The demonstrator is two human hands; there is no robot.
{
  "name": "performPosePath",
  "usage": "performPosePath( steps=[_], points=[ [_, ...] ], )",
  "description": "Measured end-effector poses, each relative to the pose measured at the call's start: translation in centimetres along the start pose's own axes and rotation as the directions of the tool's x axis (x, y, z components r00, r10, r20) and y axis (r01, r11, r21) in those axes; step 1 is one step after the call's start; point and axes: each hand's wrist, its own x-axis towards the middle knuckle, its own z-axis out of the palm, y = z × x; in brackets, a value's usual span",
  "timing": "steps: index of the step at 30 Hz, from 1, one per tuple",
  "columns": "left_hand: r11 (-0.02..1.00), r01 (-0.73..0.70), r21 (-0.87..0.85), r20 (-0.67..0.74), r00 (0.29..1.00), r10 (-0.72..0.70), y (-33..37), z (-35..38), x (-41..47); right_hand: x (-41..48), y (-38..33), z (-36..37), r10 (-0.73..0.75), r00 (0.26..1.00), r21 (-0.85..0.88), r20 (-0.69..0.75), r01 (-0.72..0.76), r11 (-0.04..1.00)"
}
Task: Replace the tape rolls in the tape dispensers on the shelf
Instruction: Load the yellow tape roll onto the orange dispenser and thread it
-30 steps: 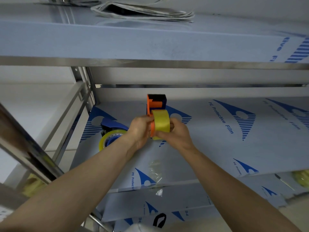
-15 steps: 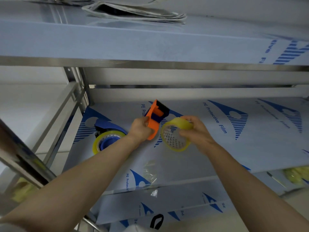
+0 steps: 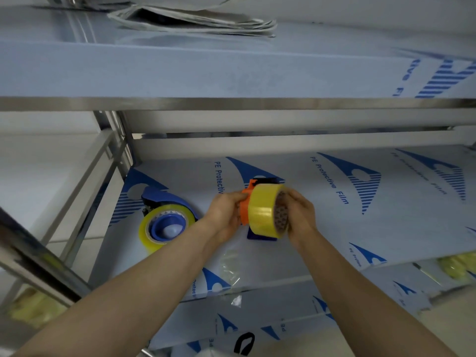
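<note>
Half a second ago the yellow tape roll [image 3: 262,210] hung apart from the orange dispenser [image 3: 244,203], out at its 3 o'clock. Now it is pressed flat against that side, just above the shelf [image 3: 347,228]. The left hand [image 3: 225,213] grips the dispenser, fingers [image 3: 235,198] curled round its body, and the right hand [image 3: 301,215] wraps the roll's outer end. The roll is likely going onto the hub, though I cannot tell whether it is fully seated. At 9 o'clock the blue dispenser [image 3: 167,199] lies on the shelf, already carrying a roll.
</note>
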Motion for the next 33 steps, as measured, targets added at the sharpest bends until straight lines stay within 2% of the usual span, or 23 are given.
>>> performPosePath(
  steps=[2,5,8,10,15,18,21,25,27,33],
  points=[
    [0.999,0.003,-0.054,-0.012,1.000,-0.004,0.1,-0.1,0.2,-0.1,0.1,0.2,-0.004,1.000,-0.036,0.018,0.005,0.999],
    [0.999,0.019,-0.046,0.027,0.999,-0.017,0.5,-0.4,0.3,0.1,0.7,0.2,0.016,0.998,-0.173,0.064,-0.004,0.985],
    [1.000,0.009,-0.015,0.061,0.998,-0.008,1.1,-0.4,0.3,0.1,1.3,0.3,-0.012,1.000,-0.308,-0.019,0.005,0.951],
    [0.999,0.027,-0.021,0.077,0.997,-0.026,1.4,-0.2,0.0,-0.1,1.5,0.7,-0.012,0.998,-0.281,-0.058,-0.005,0.960],
    [0.999,-0.009,0.041,0.144,0.990,0.003,1.6,0.5,-0.3,-0.9,2.2,2.3,0.034,0.998,-0.252,-0.056,-0.047,0.966],
    [0.986,-0.090,0.139,0.104,0.992,0.075,1.3,0.1,-0.3,-1.4,1.6,2.5,0.088,0.996,-0.234,0.006,-0.084,0.969],
    [0.986,-0.138,0.096,0.113,0.985,0.127,1.0,-0.4,-0.2,-2.2,0.8,2.2,0.013,0.998,-0.206,0.065,0.000,0.979],
    [0.982,-0.173,0.073,0.097,0.981,0.166,1.2,-0.5,-0.2,-3.2,0.8,2.3,-0.049,0.975,-0.142,0.215,0.081,0.986],
    [0.986,-0.164,0.039,0.094,0.983,0.160,1.4,-0.5,-0.4,-3.3,0.5,2.4,-0.069,0.973,-0.144,0.221,0.102,0.984],
    [0.983,-0.184,0.021,0.140,0.974,0.180,1.5,-0.6,-0.7,-3.2,0.0,2.8,-0.034,0.946,-0.169,0.321,0.092,0.981]
  ],
)
